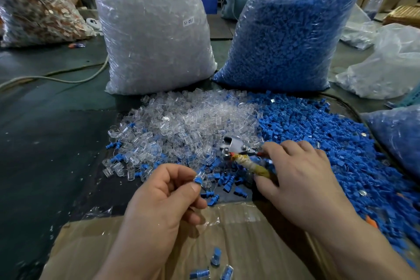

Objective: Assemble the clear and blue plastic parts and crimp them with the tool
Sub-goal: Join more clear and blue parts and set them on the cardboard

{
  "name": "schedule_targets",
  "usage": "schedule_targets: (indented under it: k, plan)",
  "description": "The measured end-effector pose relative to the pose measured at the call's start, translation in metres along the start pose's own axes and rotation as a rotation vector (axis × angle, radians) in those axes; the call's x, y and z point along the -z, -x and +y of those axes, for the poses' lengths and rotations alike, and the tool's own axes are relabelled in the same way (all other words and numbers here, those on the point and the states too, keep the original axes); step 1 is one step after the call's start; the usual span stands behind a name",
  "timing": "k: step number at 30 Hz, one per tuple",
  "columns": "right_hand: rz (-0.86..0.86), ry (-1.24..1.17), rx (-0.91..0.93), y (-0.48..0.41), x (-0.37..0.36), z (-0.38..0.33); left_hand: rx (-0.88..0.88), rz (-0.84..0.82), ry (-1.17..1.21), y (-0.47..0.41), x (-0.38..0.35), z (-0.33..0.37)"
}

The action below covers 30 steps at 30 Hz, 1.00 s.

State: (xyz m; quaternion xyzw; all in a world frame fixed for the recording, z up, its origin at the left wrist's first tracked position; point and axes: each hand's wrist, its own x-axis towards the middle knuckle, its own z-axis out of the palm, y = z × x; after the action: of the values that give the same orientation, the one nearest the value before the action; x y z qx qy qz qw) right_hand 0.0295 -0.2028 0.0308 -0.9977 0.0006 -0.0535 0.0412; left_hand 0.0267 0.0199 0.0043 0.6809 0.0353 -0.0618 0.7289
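Left hand pinches clear-blue part at fingertips; right hand grips tool (crimp prob. next: part into jaws).

- Far left of you: bag of coppery scrap.
- Left: pale cable crossing the dark mat.
- Nearest you: cardboard box.
- Right: crumpled clear bags.

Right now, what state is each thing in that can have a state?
left hand: pinching a clear and blue part
right hand: gripping the crimping tool
crimping tool: held by wrapped handle, jaw opening unclear
clear parts bag: upright, full
blue parts bag: upright, nearly full
cardboard box: open, few parts inside
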Motion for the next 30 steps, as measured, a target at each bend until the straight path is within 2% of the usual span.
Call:
schedule_targets:
  k: [5,10,17,23,30]
  plan:
    - [0.036,-0.245,0.143,0.012,0.013,-0.006,0.006,0.035,0.036,-0.002,0.003,0.002]
    - [-0.017,-0.252,0.287,0.023,0.017,-0.012,-0.087,0.027,0.032,-0.002,0.008,0.006]
    - [-0.051,-0.262,0.305,0.021,0.016,-0.013,-0.137,-0.032,0.047,-0.001,0.005,0.008]
    - [-0.085,-0.188,0.326,0.02,0.017,-0.016,-0.158,-0.043,0.084,0.001,0.003,0.004]
    - [-0.078,-0.217,0.314,0.021,0.019,-0.018,-0.181,-0.019,0.051,0.002,0.005,0.006]
